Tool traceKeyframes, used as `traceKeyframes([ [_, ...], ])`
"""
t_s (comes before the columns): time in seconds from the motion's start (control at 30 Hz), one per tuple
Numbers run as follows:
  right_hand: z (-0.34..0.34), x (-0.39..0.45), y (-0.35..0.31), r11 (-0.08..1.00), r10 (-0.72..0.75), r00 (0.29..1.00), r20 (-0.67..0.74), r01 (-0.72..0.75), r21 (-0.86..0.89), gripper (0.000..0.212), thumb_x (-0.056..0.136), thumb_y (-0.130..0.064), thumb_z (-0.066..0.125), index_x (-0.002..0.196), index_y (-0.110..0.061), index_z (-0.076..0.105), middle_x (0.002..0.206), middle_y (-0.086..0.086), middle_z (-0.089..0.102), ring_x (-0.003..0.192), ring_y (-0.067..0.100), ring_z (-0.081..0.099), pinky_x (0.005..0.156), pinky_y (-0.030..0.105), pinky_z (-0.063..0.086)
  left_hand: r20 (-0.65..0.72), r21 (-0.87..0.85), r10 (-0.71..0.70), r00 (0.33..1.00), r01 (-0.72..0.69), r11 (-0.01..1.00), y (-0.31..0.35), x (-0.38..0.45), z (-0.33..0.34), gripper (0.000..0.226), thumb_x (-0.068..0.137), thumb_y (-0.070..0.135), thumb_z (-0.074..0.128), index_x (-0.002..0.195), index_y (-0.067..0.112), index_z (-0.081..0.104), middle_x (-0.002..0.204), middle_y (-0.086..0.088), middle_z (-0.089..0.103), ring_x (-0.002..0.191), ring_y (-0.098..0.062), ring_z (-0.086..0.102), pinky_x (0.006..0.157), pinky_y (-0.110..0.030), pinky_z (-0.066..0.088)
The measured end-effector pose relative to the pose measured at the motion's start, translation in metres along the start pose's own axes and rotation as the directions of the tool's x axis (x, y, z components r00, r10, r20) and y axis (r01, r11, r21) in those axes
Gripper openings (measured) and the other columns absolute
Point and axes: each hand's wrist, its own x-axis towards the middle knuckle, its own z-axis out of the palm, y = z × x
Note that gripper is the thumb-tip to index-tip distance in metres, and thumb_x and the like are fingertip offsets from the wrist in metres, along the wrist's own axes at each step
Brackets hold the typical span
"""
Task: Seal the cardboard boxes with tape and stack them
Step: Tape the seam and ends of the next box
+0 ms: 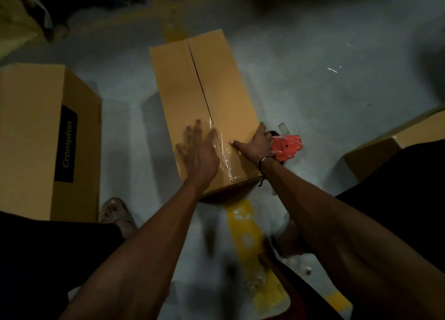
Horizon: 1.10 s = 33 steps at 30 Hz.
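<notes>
A long cardboard box [183,86] lies on the floor in front of me, its two top flaps meeting in a dark seam. Clear tape [225,156] covers the near end of that seam and folds over the near edge. My left hand [198,151] lies flat with spread fingers on the box top just left of the tape; it is motion-blurred. My right hand [257,143] grips a red tape dispenser [286,146] beside the box's right edge, thumb stretched onto the box top.
A second cardboard box [31,136] with a black printed label stands at the left. Part of another box [395,144] shows at the right. A yellow floor line [243,228] runs under the middle box. My sandalled foot [115,213] is near the left box.
</notes>
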Motion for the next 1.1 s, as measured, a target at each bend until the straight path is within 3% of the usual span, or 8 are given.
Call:
traceKeyframes([
  [0.1, 0.002, -0.009, -0.002, 0.997, -0.071, 0.997, -0.032, 0.070, -0.042, 0.120, 0.072, -0.064, 0.081, 0.158, -0.023, 0.009, 0.152, 0.022, 0.028, 0.139, 0.046, 0.033, 0.108, 0.065, 0.031, 0.144, 0.044, 0.162, 0.976, -0.169, 0.985, 0.003, -0.031, 0.009, 0.079, 0.090, 0.005, 0.051, 0.163, 0.023, 0.025, 0.173, 0.004, 0.010, 0.159, -0.028, 0.000, 0.123, -0.063, 0.010],
  [0.27, 0.001, -0.015, -0.010, 0.981, -0.080, 0.997, -0.020, 0.076, -0.180, 0.119, 0.079, -0.064, 0.075, 0.160, -0.016, 0.003, 0.153, 0.025, 0.024, 0.139, 0.050, 0.031, 0.105, 0.065, 0.034, 0.207, 0.095, 0.256, 0.944, -0.280, 0.955, -0.004, -0.086, 0.009, 0.089, 0.087, 0.008, 0.062, 0.164, 0.017, 0.020, 0.173, 0.002, 0.006, 0.159, -0.028, -0.006, 0.124, -0.059, 0.002],
  [0.37, -0.002, -0.015, -0.013, 0.982, -0.072, 0.997, 0.006, 0.072, -0.176, 0.120, 0.078, -0.063, 0.077, 0.160, -0.015, 0.003, 0.153, 0.026, 0.023, 0.140, 0.051, 0.030, 0.106, 0.066, 0.035, 0.249, 0.116, 0.289, 0.924, -0.325, 0.938, -0.004, -0.113, 0.008, 0.079, 0.096, 0.009, 0.052, 0.165, 0.016, 0.013, 0.173, 0.000, -0.001, 0.159, -0.026, -0.007, 0.126, -0.058, 0.000],
  [0.47, -0.003, -0.015, -0.012, 0.983, -0.070, 0.997, 0.032, 0.075, -0.169, 0.122, 0.077, -0.065, 0.076, 0.160, -0.016, 0.002, 0.152, 0.027, 0.025, 0.139, 0.051, 0.031, 0.107, 0.065, 0.038, 0.269, 0.152, 0.279, 0.922, -0.327, 0.933, 0.005, -0.114, 0.005, 0.068, 0.107, 0.030, 0.045, 0.165, 0.014, 0.012, 0.173, -0.003, 0.002, 0.160, -0.026, -0.001, 0.126, -0.058, 0.006],
  [0.57, -0.009, -0.014, 0.004, 0.989, -0.117, 0.991, 0.071, 0.123, -0.078, 0.119, 0.076, -0.063, 0.079, 0.159, -0.017, 0.007, 0.150, 0.023, 0.034, 0.136, 0.046, 0.040, 0.107, 0.060, 0.042, 0.266, 0.219, 0.335, 0.904, -0.395, 0.892, 0.003, -0.104, 0.000, 0.063, 0.104, 0.011, 0.046, 0.162, 0.012, 0.023, 0.172, -0.008, 0.014, 0.158, -0.030, 0.013, 0.123, -0.057, 0.019],
  [0.7, -0.022, -0.015, 0.044, 0.993, -0.071, 0.993, 0.092, 0.062, 0.098, 0.104, 0.066, -0.072, 0.081, 0.143, -0.015, 0.040, 0.138, 0.010, 0.059, 0.124, 0.032, 0.058, 0.102, 0.048, 0.051, 0.295, 0.282, 0.421, 0.857, -0.499, 0.819, -0.009, -0.094, -0.001, 0.070, 0.095, -0.002, 0.050, 0.160, 0.008, 0.026, 0.169, -0.013, 0.020, 0.155, -0.035, 0.022, 0.114, -0.055, 0.034],
  [0.9, -0.013, -0.020, 0.045, 0.968, -0.098, 0.992, 0.080, 0.076, 0.241, 0.115, 0.056, -0.070, 0.089, 0.146, -0.021, 0.035, 0.137, 0.002, 0.057, 0.118, 0.023, 0.057, 0.102, 0.044, 0.052, 0.098, 0.101, 0.404, 0.910, -0.412, 0.905, -0.015, -0.054, -0.003, 0.072, 0.082, -0.006, 0.069, 0.147, 0.013, 0.048, 0.152, -0.011, 0.049, 0.133, -0.034, 0.049, 0.097, -0.049, 0.051],
  [1.1, 0.001, -0.004, 0.019, 0.960, -0.133, 0.990, 0.041, 0.119, 0.252, 0.114, 0.062, -0.052, 0.094, 0.149, -0.014, 0.031, 0.144, 0.010, 0.051, 0.129, 0.030, 0.050, 0.106, 0.043, 0.047, 0.272, 0.228, 0.379, 0.884, -0.442, 0.868, -0.012, -0.010, -0.018, 0.095, 0.088, -0.002, 0.061, 0.165, 0.017, 0.010, 0.173, -0.006, 0.005, 0.158, -0.029, 0.008, 0.121, -0.051, 0.023],
])
